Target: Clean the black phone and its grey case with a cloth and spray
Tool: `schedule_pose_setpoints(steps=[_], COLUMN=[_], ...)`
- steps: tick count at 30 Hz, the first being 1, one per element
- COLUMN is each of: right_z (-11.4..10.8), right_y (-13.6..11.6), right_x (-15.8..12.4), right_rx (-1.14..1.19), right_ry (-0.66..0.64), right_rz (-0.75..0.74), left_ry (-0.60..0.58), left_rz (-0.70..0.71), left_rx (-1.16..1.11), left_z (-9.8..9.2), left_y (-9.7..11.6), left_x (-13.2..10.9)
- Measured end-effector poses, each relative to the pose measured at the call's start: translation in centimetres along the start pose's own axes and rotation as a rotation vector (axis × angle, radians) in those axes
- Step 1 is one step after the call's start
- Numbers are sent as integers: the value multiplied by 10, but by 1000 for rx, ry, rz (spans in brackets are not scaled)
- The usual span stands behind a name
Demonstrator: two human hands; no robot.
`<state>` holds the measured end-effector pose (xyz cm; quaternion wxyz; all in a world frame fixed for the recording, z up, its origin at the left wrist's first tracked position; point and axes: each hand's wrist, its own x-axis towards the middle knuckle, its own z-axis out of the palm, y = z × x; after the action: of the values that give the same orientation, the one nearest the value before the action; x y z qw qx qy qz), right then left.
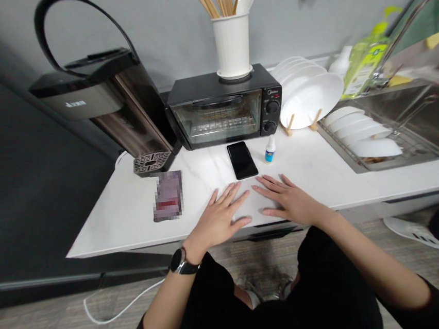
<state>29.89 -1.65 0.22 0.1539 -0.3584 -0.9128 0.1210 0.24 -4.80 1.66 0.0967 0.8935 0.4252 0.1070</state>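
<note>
Both of my hands lie flat on the white counter (pixel 105 232) near its front edge. My left hand (pixel 219 219) has its fingers spread and holds nothing; a dark watch (pixel 179 261) is on that wrist. My right hand (pixel 287 199), also flat with fingers apart, holds nothing. Just beyond the fingertips lies a black phone (pixel 242 160), its dark screen facing up. A small white bottle with a blue label (pixel 270 149) stands upright to the right of the phone. Left of my left hand is a flat purplish item (pixel 168 194), blurred by pixelation.
Behind the phone stands a black toaster oven (pixel 218 118) with a white cup (pixel 232 44) of chopsticks on top. A tall dispenser (pixel 121 106) is at left. White plates (pixel 310 99), a sink (pixel 359 164) with bowls and a green pump bottle (pixel 365 62) are at right.
</note>
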Motion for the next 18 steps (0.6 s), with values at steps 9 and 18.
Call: schedule_pose_setpoints(steps=[9, 18], right_z=[-1, 6], right_y=[2, -5], right_x=[18, -1], right_rx=[77, 27], right_ry=[37, 106], right_rz=[70, 62], left_ry=[-34, -9], left_rz=[-33, 0], left_rx=[1, -8], left_z=[-3, -7], left_y=[-2, -13], left_x=[9, 2])
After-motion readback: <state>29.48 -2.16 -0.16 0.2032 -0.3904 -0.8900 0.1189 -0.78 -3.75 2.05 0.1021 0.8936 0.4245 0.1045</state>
